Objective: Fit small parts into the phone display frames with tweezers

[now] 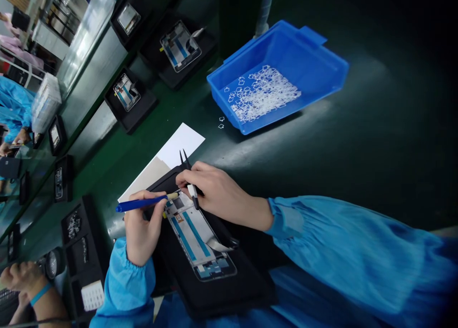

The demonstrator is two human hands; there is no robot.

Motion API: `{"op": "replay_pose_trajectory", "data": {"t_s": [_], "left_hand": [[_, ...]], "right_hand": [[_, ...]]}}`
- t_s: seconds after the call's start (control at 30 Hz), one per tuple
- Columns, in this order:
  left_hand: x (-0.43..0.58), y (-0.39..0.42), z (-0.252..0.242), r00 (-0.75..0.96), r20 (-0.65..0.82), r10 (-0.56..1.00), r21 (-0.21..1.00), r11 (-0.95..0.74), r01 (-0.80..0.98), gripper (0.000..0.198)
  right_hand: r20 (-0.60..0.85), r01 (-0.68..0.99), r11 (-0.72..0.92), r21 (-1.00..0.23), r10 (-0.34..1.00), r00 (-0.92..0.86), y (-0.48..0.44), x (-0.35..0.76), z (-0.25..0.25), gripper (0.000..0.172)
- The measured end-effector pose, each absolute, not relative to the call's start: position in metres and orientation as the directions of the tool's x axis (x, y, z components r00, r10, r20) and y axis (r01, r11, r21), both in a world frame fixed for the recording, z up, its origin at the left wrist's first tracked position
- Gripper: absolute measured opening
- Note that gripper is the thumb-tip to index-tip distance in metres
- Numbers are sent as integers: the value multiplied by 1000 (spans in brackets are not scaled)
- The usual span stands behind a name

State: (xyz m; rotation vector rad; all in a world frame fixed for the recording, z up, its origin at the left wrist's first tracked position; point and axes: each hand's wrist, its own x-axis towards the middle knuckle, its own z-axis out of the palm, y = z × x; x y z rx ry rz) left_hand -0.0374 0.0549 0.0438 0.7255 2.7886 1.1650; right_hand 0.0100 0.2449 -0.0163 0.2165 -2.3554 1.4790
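Note:
My left hand (143, 228) pinches a blue pen-like tool (139, 203) with a pale tip, held near the top end of an open phone frame (195, 232). Blue strips run along the frame, and a silvery flap lifts at its lower right. The frame lies in a black tray (211, 299). My right hand (218, 187) is closed around black tweezers (184, 160), whose points stick up away from the phone. Its fingers rest at the frame's top edge, partly hiding it.
A blue bin (315, 75) of small white frame-shaped pieces stands beyond my right hand. White paper (182, 144) lies behind the tray. Other phone frames in black trays (134, 113) line the left. Co-workers' hands (25, 278) show at the left edge.

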Motion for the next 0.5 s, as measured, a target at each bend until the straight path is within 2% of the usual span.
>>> {"op": "replay_pose_trajectory", "data": {"t_s": [0.33, 0.5], "left_hand": [[-36, 56, 46, -869, 160, 467, 632, 628, 454, 18], [-35, 63, 55, -825, 171, 539, 526, 658, 539, 13]], "right_hand": [[371, -307, 448, -839, 60, -927, 245, 10, -16, 28], [365, -302, 454, -838, 57, -929, 245, 11, -16, 27]]}}
